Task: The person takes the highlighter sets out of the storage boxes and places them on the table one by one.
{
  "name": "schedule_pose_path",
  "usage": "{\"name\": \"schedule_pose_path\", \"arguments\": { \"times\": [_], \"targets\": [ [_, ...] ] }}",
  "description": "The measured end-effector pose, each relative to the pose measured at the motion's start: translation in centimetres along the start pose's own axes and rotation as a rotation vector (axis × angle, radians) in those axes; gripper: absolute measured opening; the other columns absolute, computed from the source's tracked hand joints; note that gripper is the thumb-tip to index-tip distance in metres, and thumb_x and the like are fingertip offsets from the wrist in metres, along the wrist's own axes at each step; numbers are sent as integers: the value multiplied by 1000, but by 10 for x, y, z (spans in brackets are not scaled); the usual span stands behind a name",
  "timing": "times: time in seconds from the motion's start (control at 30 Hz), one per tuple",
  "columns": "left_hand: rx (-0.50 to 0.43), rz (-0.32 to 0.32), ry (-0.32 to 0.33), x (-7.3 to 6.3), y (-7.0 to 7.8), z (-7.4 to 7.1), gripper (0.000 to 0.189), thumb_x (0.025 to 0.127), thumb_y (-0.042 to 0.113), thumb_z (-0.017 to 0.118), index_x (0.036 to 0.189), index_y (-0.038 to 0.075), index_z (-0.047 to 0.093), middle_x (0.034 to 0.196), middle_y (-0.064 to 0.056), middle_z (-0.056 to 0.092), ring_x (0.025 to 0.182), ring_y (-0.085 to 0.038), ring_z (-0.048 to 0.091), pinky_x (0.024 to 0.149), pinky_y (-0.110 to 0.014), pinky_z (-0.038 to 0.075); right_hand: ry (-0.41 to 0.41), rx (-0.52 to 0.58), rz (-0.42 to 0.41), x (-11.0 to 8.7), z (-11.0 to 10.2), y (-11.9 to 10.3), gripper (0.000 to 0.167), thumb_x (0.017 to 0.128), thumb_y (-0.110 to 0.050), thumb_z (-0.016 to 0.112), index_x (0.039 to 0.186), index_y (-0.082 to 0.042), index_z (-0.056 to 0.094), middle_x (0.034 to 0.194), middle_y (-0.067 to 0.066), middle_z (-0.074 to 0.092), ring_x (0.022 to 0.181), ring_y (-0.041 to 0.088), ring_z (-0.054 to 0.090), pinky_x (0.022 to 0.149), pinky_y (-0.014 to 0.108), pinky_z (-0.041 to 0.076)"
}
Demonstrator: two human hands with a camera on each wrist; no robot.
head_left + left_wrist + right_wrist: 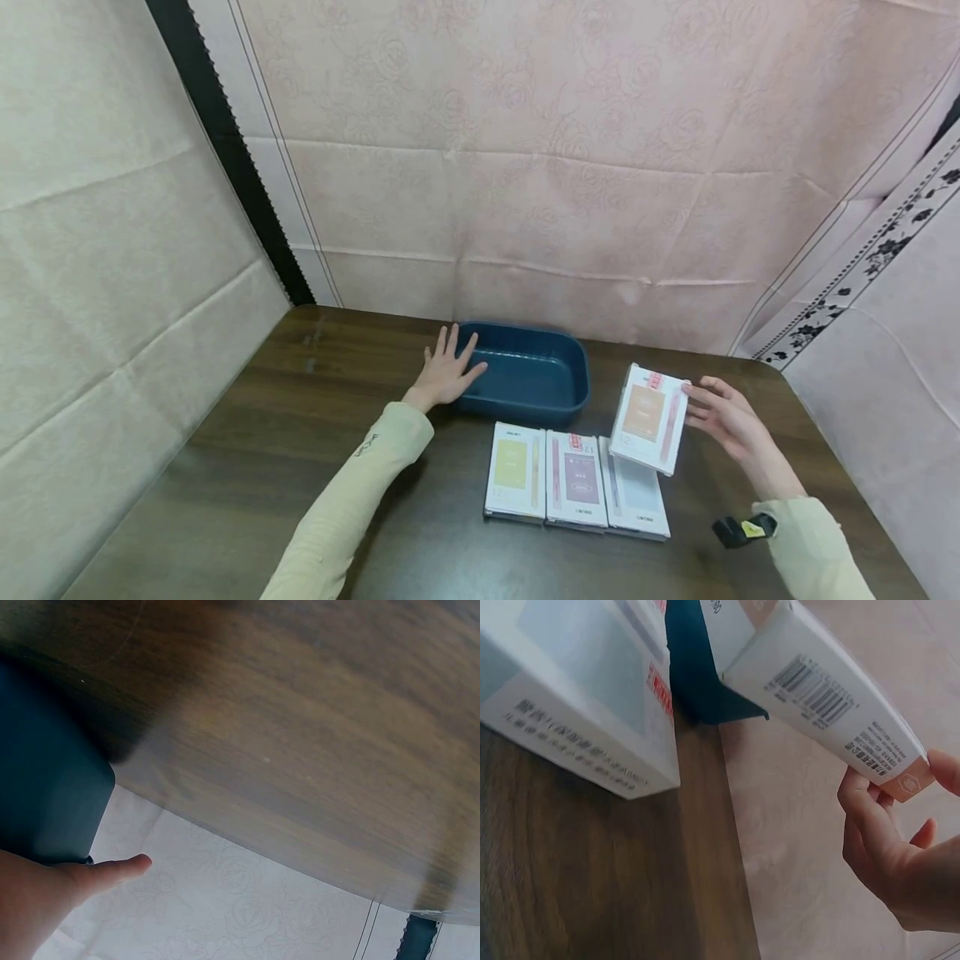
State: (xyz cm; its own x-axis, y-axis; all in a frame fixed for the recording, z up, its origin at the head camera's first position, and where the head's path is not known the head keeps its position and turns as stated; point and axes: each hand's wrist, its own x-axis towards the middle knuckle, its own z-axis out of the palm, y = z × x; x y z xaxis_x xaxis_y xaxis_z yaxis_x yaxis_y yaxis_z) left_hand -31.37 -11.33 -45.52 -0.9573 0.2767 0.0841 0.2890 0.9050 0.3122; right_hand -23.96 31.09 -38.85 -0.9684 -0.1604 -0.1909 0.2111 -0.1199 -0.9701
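My right hand (733,422) pinches the edge of a thin white box with an orange panel (645,414), holding it tilted above the table. In the right wrist view, thumb and fingers grip one end of this box (832,697), and its side carries a barcode. My left hand (442,375) has its fingers spread over the left rim of a dark blue plastic basin (528,375). Below the basin lie three similar white boxes in a row: one with a yellow-green panel (512,467), one with a purple panel (581,477) and a pale blue one (636,500), partly covered by the raised box.
The brown wooden table (247,475) ends at a pale pink patterned cloth (525,208) hanging behind the basin. White cloths hang at the left (112,250) and right sides. A black strap device (744,530) sits on the right wrist.
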Motion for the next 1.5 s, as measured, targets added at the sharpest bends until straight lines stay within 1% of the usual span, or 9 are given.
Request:
{"name": "schedule_pose_path", "arguments": {
  "times": [0.33, 0.57, 0.87, 1.1, 1.23, 1.5],
  "targets": [
    [-4, -4, 7, 0, 1, -3, 67, 91, 57, 25, 145, 19, 12, 151, -16, -3, 138, -37, -4, 101, -64, 14, 0, -82, 28, -4, -14, 1, 15, 91, -18, 50, 96, -19, 36, 87, -12, 55, 79, 5, 60, 69, 25, 51],
    [-11, -10, -3, 1, 1, -3, 67, 91, 58, 25, 145, 20, 10, 151, -16, -2, 138, -36, -6, 102, -63, 11, 31, -176, 80, -4, -24, 7, 22, 90, -22, 53, 98, -17, 32, 84, -14, 55, 77, 4, 61, 69, 26, 51],
    [10, -9, 0, 1, 1, -1, 67, 91, 58, 25, 145, 21, 10, 151, -16, -2, 138, -37, -5, 102, -63, 13, 45, -289, 142, -5, -35, 17, 29, 89, -25, 54, 101, -14, 31, 82, -14, 56, 76, 3, 61, 69, 25, 51],
    [11, -5, 9, 1, 0, 0, 68, 90, 58, 24, 145, 21, 10, 151, -17, 0, 138, -38, -2, 102, -63, 13, 37, -304, 183, -7, -42, 22, 30, 89, -25, 53, 102, -12, 29, 80, -13, 57, 74, 4, 61, 69, 25, 51],
    [12, -6, 9, 0, 1, 0, 67, 90, 58, 24, 145, 21, 10, 151, -17, 0, 138, -38, -3, 102, -63, 13, 44, -322, 210, -7, -46, 24, 35, 89, -27, 54, 106, -11, 27, 80, -13, 57, 75, 5, 62, 70, 26, 51],
    [1, -13, -5, -2, 3, -2, 67, 91, 58, 25, 145, 21, 9, 151, -16, -3, 138, -37, -5, 102, -63, 12, 51, -313, 255, -8, -54, 31, 37, 88, -27, 56, 105, -8, 30, 78, -11, 59, 73, 7, 63, 68, 27, 52]
  ]
}}
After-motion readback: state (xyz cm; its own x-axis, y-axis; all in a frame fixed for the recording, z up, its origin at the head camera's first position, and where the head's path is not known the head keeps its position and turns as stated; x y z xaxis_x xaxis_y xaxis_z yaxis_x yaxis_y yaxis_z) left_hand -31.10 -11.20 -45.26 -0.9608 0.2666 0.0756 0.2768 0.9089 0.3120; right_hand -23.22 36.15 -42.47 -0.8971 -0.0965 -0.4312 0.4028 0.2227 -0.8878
